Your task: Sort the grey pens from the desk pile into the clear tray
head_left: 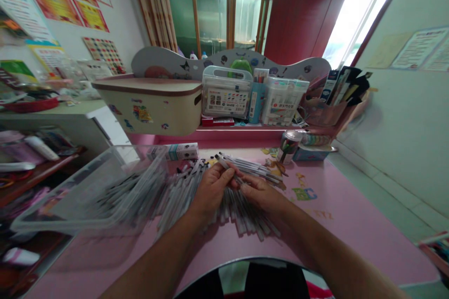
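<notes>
Above a heap of slim pens [242, 217], my left hand [213, 184] and my right hand [263, 191] meet in the middle of the pink desk. Both have their fingers closed on one pale pen [222, 162], tilted with its dark end up and to the left. Fingers hide part of its barrel. More pens [185, 191] lie in a pile left of my left hand, with dark tips at the far end. Behind my right hand rests a row of similar pens [254, 166]. A clear plastic bin [82, 226] at the left contains several dark-tipped pens.
The pink desk [354, 224] has a curved front edge. Along its raised shelf stand a lidded cream box [157, 107], a marker case [226, 96], another marker box [284, 103] and a pen holder [324, 112]. A jar [289, 147] stands at the right rear.
</notes>
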`<state>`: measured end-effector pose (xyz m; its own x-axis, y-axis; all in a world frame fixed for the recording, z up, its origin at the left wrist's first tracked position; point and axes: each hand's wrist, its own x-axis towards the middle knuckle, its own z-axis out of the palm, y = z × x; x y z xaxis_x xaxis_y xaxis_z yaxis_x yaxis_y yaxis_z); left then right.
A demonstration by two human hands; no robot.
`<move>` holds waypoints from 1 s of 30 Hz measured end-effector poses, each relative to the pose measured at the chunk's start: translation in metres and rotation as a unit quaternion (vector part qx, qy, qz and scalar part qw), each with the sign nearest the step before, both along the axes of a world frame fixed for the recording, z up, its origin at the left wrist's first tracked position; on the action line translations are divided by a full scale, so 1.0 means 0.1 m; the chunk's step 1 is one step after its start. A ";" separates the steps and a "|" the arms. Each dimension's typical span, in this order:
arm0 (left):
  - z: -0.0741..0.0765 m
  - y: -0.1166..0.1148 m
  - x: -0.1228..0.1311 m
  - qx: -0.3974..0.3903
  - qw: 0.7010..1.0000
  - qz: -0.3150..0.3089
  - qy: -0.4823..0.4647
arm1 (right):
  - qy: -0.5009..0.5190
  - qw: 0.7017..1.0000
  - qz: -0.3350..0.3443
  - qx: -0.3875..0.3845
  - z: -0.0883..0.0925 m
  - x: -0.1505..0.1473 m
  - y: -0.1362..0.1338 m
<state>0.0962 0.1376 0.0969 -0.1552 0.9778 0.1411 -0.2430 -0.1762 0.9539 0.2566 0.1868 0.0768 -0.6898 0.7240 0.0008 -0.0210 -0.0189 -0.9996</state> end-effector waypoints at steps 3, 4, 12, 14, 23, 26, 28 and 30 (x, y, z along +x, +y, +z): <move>0.03 0.01 -0.06 -0.030 0.999 0.018 -0.041 | -0.010 1.000 -0.026 -0.001 0.00 0.03 0.07; 0.03 0.01 -0.07 -0.045 0.998 0.010 -0.052 | -0.014 0.999 -0.039 -0.025 0.00 0.04 0.09; -0.05 -0.03 -0.07 -0.161 0.962 -0.196 -0.095 | 0.027 0.991 -0.084 -0.099 -0.11 0.03 0.11; -0.08 -0.03 -0.06 -0.169 0.956 -0.214 -0.106 | 0.037 0.993 -0.054 -0.101 -0.12 0.03 0.11; -0.09 -0.01 -0.03 -0.084 0.987 -0.086 -0.106 | 0.039 0.984 -0.134 -0.114 -0.05 0.04 0.14; -0.13 0.02 -0.01 -0.069 0.997 -0.022 -0.041 | 0.045 0.986 -0.120 -0.109 -0.07 0.03 0.15; -0.16 0.04 0.00 -0.073 0.996 -0.006 -0.051 | 0.055 0.987 -0.107 -0.106 -0.06 0.02 0.14; -0.17 0.06 0.00 -0.082 0.993 -0.003 -0.086 | 0.068 0.987 -0.101 -0.108 -0.04 0.01 0.13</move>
